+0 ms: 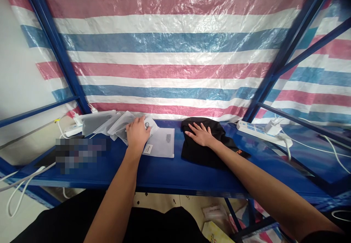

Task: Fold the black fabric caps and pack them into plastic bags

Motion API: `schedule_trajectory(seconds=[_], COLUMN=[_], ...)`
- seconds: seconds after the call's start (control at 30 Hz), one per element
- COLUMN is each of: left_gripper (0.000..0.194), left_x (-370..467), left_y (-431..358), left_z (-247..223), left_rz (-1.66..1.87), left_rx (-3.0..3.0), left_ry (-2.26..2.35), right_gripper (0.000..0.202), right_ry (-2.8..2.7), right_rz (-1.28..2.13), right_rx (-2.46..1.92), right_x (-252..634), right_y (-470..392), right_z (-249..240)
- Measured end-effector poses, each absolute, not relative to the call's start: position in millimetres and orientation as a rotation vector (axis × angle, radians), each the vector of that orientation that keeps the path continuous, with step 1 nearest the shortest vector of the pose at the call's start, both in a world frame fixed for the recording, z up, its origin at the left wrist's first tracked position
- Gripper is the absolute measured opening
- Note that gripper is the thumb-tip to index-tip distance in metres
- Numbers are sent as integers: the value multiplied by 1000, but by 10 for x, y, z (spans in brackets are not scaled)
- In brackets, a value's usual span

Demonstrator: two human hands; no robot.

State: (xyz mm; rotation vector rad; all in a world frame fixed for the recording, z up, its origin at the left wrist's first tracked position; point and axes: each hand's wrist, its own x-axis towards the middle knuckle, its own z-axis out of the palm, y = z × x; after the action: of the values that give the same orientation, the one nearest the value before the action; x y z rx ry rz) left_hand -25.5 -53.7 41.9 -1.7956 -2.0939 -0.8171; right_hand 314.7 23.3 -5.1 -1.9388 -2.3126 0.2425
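Observation:
My left hand (138, 132) is at the upper left part of a frosted plastic zip bag (161, 144), its fingers curled and closed on the bag's crumpled end beside a printed logo. The bag lies flat, with a small white label near its lower edge and a slider at its right side. More frosted zip bags (102, 123) overlap in a row to the left. My right hand (201, 135) rests flat with fingers spread on a folded black garment (203, 155), which has orange lettering at its right side. What lies under my left palm is hidden.
A blue metal shelf (164, 177) carries everything. White power strips stand at the right (255, 129) and left (73, 129), with plugs and cables. Blue posts rise on both sides before a striped plastic sheet (170, 41). Below lies a yellow package (216, 232).

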Motion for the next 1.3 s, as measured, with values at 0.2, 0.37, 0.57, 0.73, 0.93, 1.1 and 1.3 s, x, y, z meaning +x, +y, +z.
schedule_trajectory(seconds=[0.2, 0.37, 0.57, 0.73, 0.93, 1.1, 1.3], left_gripper=[41, 41, 32, 37, 25, 19, 14], left_x=[-227, 23, 324, 303, 361, 395, 378], left_y=[-512, -508, -536, -533, -539, -503, -503], left_z=[400, 353, 291, 281, 252, 216, 227], left_rz=[-1060, -964, -643, -686, -893, -927, -950], left_rx=[-1947, -2184, -2327, -2395, -2318, -2257, -2274], left_ry=[-1627, -1132, -888, -910, -1012, -1043, -1061], right_gripper=[81, 88, 104, 65, 22, 19, 17], right_ry=[-2267, -2280, -2010, -1957, -2036, -2076, -2064], right_rz=[39, 254, 561, 594, 383, 282, 221], right_rx=[-1733, -906, -640, -616, -539, -505, -525], right_x=[3137, 3004, 2816, 2871, 2868, 2839, 2835], right_y=[231, 107, 63, 101, 20, -56, -96], right_z=[-47, 29, -67, 1, 102, 143, 163])
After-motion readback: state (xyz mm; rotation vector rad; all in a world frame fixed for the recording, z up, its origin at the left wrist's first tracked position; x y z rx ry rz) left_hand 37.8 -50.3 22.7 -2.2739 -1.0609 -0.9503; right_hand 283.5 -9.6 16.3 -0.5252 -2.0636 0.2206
